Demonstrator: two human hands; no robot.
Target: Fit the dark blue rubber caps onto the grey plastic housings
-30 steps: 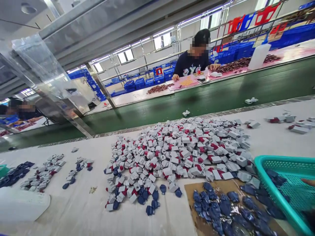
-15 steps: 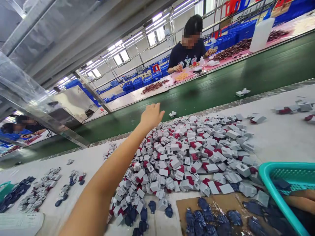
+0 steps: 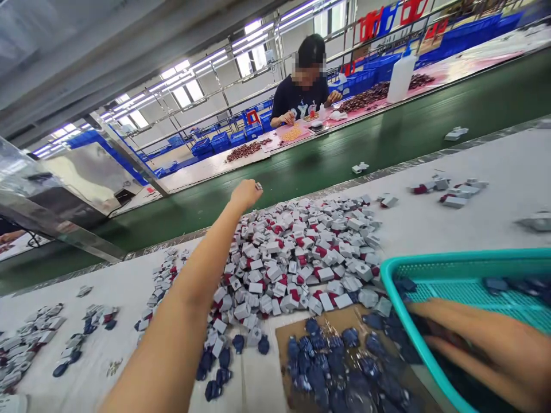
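My left hand (image 3: 246,195) is stretched out over the green conveyor belt (image 3: 297,180), closed on a small grey plastic piece (image 3: 259,186) whose end shows at the fingers. Below it spreads a big heap of grey plastic pieces (image 3: 275,246), many with dark red parts. At the right, my right hand (image 3: 447,327) reaches down into a teal plastic basket (image 3: 456,256). Its fingers are blurred and partly hidden, so I cannot tell whether they hold anything. Dark blue parts (image 3: 497,285) lie in the basket. More dark blue parts (image 3: 316,373) cover a brown cardboard sheet (image 3: 282,350) beside it.
Two loose grey pieces ride on the belt, one a grey piece (image 3: 360,167) past the heap. Several grey pieces (image 3: 462,192) lie on the white table (image 3: 413,226) at right. Across the belt, a person (image 3: 297,94) works near a white bottle (image 3: 400,80). A metal post (image 3: 124,155) stands left.
My left hand was spread above the belt's near side and has closed on a grey piece. The view has swung right, showing more of the basket and my right hand. Pieces on the belt have shifted right.
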